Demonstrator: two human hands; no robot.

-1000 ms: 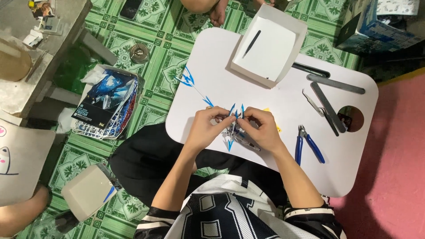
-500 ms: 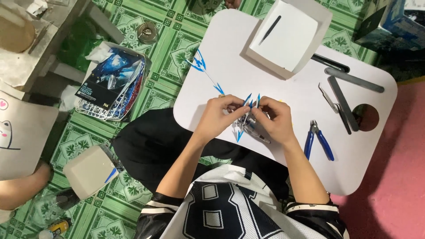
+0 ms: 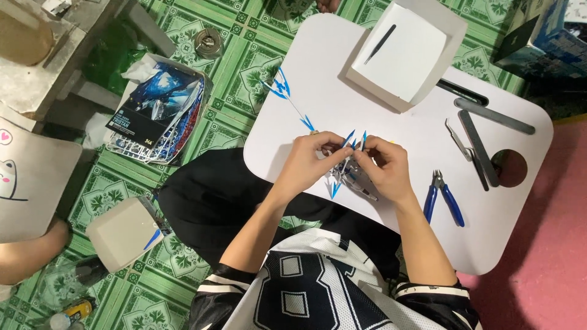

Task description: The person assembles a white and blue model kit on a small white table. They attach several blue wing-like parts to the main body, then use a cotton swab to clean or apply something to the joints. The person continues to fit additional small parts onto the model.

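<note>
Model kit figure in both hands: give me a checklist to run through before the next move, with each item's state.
1. Both hands on the model kit figure: left hand and right hand grip it. Ok.
2. Figure held over the white table, not the floor. Ok.
3. Blue-handled nippers within right-hand reach. Ok.
4. Files and tweezers lie apart from the hands. Ok.
5. Blue spiked part fully on the table: overhangs the left edge. Not ok.
6. Joint seated properly: hidden by fingers. Cannot tell.

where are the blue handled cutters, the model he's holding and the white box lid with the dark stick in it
blue-handled cutters [image 3: 445, 203], head view, on the right handle
model [image 3: 350, 174], head view, on its grey body between the hands
white box lid [image 3: 408, 56], head view, on its bare inner floor
</note>
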